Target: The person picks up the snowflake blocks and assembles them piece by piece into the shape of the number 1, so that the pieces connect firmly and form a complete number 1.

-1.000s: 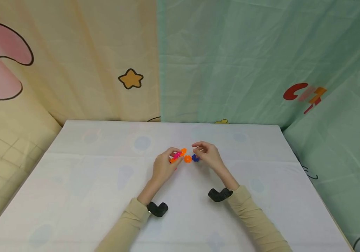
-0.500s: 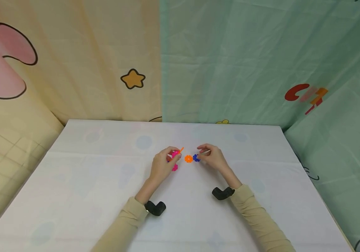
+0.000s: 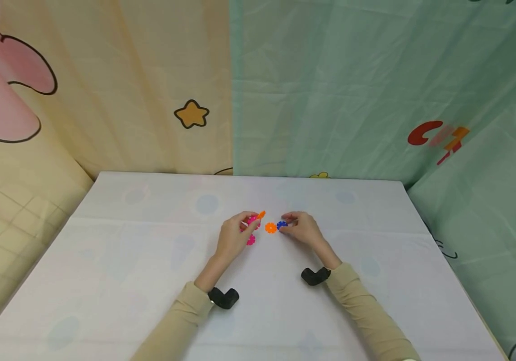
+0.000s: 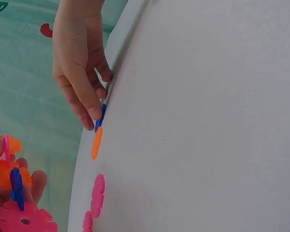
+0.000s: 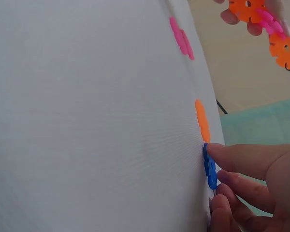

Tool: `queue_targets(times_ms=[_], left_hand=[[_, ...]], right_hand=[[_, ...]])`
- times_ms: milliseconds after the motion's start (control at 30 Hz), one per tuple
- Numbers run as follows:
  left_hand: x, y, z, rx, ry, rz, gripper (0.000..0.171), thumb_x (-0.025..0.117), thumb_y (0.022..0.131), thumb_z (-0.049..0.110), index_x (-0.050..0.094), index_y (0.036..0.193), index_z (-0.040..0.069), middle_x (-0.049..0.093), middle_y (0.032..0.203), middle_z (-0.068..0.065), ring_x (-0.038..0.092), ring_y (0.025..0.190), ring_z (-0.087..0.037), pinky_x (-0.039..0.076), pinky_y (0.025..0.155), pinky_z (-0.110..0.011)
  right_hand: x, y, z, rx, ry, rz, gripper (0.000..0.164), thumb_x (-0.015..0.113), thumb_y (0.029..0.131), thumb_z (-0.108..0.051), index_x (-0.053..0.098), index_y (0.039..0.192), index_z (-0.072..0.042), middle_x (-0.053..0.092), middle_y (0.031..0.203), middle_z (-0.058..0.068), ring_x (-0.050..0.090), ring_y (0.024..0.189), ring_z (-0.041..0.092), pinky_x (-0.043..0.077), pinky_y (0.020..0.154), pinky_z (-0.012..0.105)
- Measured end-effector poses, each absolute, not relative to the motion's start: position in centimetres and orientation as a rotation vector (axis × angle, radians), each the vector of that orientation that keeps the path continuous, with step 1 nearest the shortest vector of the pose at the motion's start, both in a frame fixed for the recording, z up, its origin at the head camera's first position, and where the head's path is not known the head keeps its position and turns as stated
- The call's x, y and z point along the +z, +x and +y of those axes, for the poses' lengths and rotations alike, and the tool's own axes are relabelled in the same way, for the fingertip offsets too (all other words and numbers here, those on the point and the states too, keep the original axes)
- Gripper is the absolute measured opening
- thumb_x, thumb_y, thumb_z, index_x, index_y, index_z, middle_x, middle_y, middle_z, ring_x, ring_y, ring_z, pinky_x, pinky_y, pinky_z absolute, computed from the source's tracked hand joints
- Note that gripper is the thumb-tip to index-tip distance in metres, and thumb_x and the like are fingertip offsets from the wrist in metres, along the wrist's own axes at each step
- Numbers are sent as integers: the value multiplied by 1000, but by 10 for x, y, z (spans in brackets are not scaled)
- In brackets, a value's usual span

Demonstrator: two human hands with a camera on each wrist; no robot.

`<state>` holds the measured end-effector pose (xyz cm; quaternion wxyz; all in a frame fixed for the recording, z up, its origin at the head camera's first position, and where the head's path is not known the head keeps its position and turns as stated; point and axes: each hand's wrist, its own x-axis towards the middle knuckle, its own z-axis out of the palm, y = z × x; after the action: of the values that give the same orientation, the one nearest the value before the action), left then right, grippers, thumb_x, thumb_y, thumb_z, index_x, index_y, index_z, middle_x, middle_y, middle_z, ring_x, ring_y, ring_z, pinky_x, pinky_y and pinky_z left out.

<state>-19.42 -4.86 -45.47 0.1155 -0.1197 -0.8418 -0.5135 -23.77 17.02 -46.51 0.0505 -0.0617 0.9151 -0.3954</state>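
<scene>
My left hand point(image 3: 232, 237) holds a joined string of flower-shaped plastic discs above the table. In the left wrist view, a pink disc point(image 4: 41, 221), a blue disc point(image 4: 16, 191) and an orange disc point(image 4: 2, 175) of that string show. My right hand point(image 3: 305, 229) is at a loose blue disc point(image 5: 210, 169) lying on the table, thumb on one edge and fingertips at the other. Beside it, almost touching, lies a loose orange disc point(image 3: 270, 228). Below my left hand lie loose pink discs point(image 4: 97, 195), partly overlapping.
A white cloth with faint spots covers the table point(image 3: 248, 311). Behind the table hang a cream curtain point(image 3: 149, 75) and a green curtain point(image 3: 330, 90). Each wrist carries a black camera.
My right hand has come down and closed its thumb and fingers on the blue disc. My left hand has turned the string, so the orange end disc now shows nearly edge-on.
</scene>
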Motion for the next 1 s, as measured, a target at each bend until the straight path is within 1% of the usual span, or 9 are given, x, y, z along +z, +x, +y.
queue_targets(times_ms=[233, 433, 600, 800, 1000], left_hand=[[-454, -192, -46, -1510, -360, -2486, 27, 73, 98, 13, 72, 123, 2, 70, 86, -7, 58, 63, -16, 48, 55, -21], [-453, -190, -44, -1520, -373, -2463, 22, 71, 100, 13, 71, 118, 1, 69, 86, -7, 58, 63, -17, 47, 55, -23], [-452, -188, -43, -1499, -346, -2480, 20, 71, 100, 14, 72, 116, 2, 69, 87, -7, 59, 64, -16, 46, 54, -24], [-454, -188, -42, -1465, -313, -2493, 18, 71, 100, 15, 74, 114, 5, 69, 88, -6, 61, 66, -17, 47, 55, -28], [-454, -190, -39, -1483, -310, -2495, 18, 70, 100, 16, 74, 114, 4, 71, 89, -7, 63, 67, -20, 49, 56, -30]], right_hand=[[-465, -235, 171, -1125, -206, 2833, 26, 82, 89, -11, 75, 111, 1, 66, 102, 12, 57, 86, 25, 49, 77, 35], [-462, -233, 172, -1182, -253, 2813, 19, 78, 92, -5, 72, 109, 0, 67, 97, 11, 59, 84, 26, 52, 76, 36], [-459, -230, 172, -1222, -245, 2801, 18, 74, 95, -5, 73, 112, 0, 68, 95, 10, 62, 82, 23, 53, 71, 32], [-453, -226, 169, -1303, -246, 2805, 21, 72, 98, -9, 72, 115, 3, 67, 93, 10, 58, 71, 20, 50, 59, 25], [-447, -223, 165, -1386, -259, 2815, 24, 71, 99, -11, 69, 119, 3, 64, 87, 9, 58, 66, 19, 49, 58, 24]])
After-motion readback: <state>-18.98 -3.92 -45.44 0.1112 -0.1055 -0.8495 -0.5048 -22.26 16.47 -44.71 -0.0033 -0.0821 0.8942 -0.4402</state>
